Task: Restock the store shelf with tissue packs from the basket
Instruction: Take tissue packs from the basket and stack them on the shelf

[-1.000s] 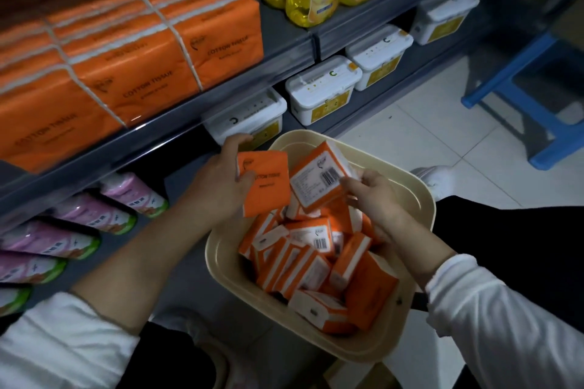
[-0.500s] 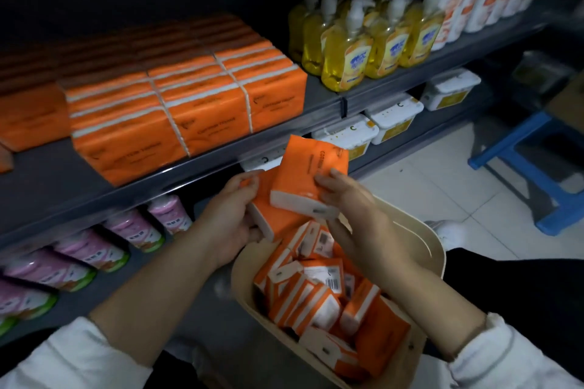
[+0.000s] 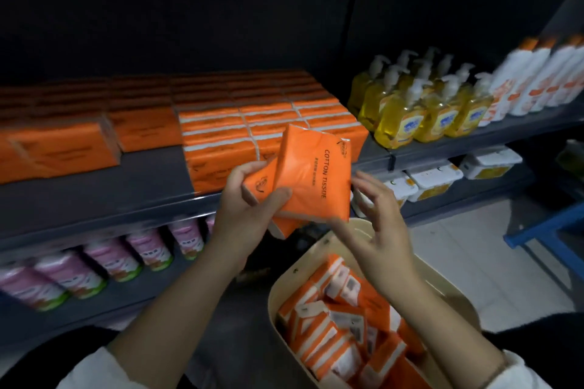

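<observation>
Orange tissue packs (image 3: 311, 174) gripped by left hand (image 3: 249, 218); right hand (image 3: 380, 230) loose, holding nothing. Best square them, then set onto bare shelf (image 3: 94, 194), centre left.

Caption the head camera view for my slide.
Left hand grips two orange tissue packs before the shelf; right hand open above the basket.

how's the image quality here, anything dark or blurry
Head view: dim overall, the shelf back almost black; print on the tissue pack is readable; pink bottles and white bottles at the frame edges are smeared.
</observation>
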### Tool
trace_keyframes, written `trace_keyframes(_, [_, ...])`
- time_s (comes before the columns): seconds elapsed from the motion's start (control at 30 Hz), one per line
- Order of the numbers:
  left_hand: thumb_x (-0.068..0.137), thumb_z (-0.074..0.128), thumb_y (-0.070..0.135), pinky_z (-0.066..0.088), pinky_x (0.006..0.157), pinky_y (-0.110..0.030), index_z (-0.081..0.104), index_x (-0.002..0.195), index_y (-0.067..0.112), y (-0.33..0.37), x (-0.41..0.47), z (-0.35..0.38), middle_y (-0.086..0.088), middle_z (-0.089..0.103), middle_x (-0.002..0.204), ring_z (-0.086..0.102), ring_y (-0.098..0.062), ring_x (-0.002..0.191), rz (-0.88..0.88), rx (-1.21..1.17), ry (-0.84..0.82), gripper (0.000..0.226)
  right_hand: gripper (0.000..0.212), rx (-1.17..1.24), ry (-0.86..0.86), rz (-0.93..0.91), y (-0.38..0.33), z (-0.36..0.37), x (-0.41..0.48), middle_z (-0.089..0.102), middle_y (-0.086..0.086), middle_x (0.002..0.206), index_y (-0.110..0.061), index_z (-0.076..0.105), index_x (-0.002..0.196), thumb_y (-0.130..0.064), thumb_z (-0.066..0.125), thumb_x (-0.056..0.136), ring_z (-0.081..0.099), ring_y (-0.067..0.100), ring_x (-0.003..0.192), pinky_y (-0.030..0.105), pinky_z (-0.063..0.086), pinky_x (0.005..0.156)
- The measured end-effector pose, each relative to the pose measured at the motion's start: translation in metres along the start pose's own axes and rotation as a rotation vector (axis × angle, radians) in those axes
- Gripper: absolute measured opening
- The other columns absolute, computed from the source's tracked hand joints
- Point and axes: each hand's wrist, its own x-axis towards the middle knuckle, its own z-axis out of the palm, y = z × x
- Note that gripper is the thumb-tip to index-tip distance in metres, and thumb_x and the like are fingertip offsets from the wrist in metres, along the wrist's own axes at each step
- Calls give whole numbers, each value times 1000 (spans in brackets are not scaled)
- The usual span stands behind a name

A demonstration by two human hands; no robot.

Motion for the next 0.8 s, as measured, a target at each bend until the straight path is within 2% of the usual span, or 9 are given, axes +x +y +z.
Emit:
trace_keyframes(0.07, [70, 77, 28, 51, 65, -21, 52, 103, 41, 8, -1, -20, 11, 61, 102, 63, 0, 84, 89, -9, 24, 44, 51, 234, -17, 137, -16, 17, 11, 51, -8, 132, -38, 42, 124, -45, 67, 80, 52, 0, 117, 25, 48, 91])
trace_keyframes(0.13, [65, 77, 29, 50, 62, -17, 53, 105, 38, 17, -1, -38, 7, 63, 103, 63, 4, 81, 141, -9, 23, 47, 44, 416, -76, 186, -31, 34, 23, 58, -8, 121, -34, 44, 120, -24, 63, 82, 60, -4, 103, 18, 50, 81])
trace_keyframes(0.27, [62, 84, 36, 53, 65, -18, 53, 108, 38, 38, 8, -75, 5, 65, 105, 65, 2, 84, 193, -77, 86, 55, 41, 548, -146, 165, -68, 72, 56, 63, -5, 110, -30, 49, 114, 0, 56, 87, 64, 0, 96, 20, 51, 86])
trace_keyframes(0.33, [70, 71, 47, 56, 80, -33, 53, 110, 38, 49, 16, -97, 2, 64, 114, 65, -9, 98, 204, -147, 152, 45, 42, 513, -194, 111, -90, 92, 76, 63, -3, 114, -30, 49, 117, -1, 58, 87, 63, 3, 100, 24, 51, 88])
trace_keyframes(0.4, [83, 59, 43, 54, 87, -42, 52, 110, 38, 53, 24, -116, -1, 62, 120, 64, -18, 104, 207, -221, 272, 28, 46, 481, -250, 65, -107, 110, 93, 61, -3, 118, -34, 47, 118, -4, 61, 87, 63, 7, 102, 29, 52, 89])
trace_keyframes(0.5, [95, 53, 33, 51, 92, -45, 48, 109, 40, 47, 40, -151, -1, 57, 123, 61, -20, 108, 230, -205, 622, 17, 52, 375, -309, 29, -126, 144, 117, 59, -4, 117, -30, 45, 127, -5, 64, 84, 63, 9, 97, 31, 54, 84])
trace_keyframes(0.57, [96, 52, 33, 51, 90, -35, 45, 118, 34, 39, 47, -172, -1, 54, 124, 59, -18, 107, 241, -210, 893, 23, 58, 312, -325, 20, -131, 166, 132, 59, -3, 117, -22, 44, 132, -1, 65, 83, 62, 7, 95, 31, 54, 85])
trace_keyframes(0.7, [96, 52, 28, 46, 66, -6, 40, 130, 16, 29, 58, -199, -3, 51, 122, 56, 2, 87, 306, -319, 1271, 38, 61, 47, -340, -146, -119, 205, 160, 56, 0, 121, -15, 47, 131, 4, 67, 77, 55, 12, 110, 28, 42, 100])
trace_keyframes(0.8, [94, 54, 27, 50, 71, -13, 43, 129, 14, 26, 66, -207, -5, 53, 120, 60, -8, 95, 367, -344, 1390, 39, 66, -264, -489, -296, -105, 229, 172, 50, 5, 129, -14, 44, 136, 2, 67, 76, 47, 19, 121, 11, 27, 96])
